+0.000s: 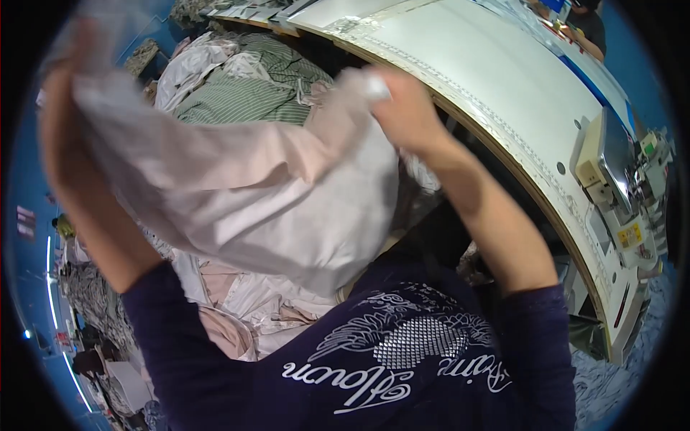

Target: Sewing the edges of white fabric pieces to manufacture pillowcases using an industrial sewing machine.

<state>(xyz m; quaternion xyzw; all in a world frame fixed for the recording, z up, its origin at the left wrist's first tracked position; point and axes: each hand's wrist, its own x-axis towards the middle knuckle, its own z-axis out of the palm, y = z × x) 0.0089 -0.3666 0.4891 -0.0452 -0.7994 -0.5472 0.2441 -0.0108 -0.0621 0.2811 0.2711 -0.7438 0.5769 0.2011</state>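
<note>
A large pale pinkish-white piece of fabric (273, 172) hangs in a sagging curve between my raised hands, blurred by motion. At its upper right end, my right hand (404, 104) is closed on a bunched edge. Far up on the left, my left hand (80, 47) holds the other end aloft; motion smears its fingers. Below the fabric lies a heap of white and light pink cloth (251, 302), partly covered by it. Behind it, a green striped cloth (244, 97) tops another pile.
A long white worktable (460, 57) curves along the right, its edge close to my right forearm. A sewing machine (611, 169) stands on it. At the far right, a person (586, 32) sits or stands by the table. Grey patterned fabric (100, 302) is piled on the left.
</note>
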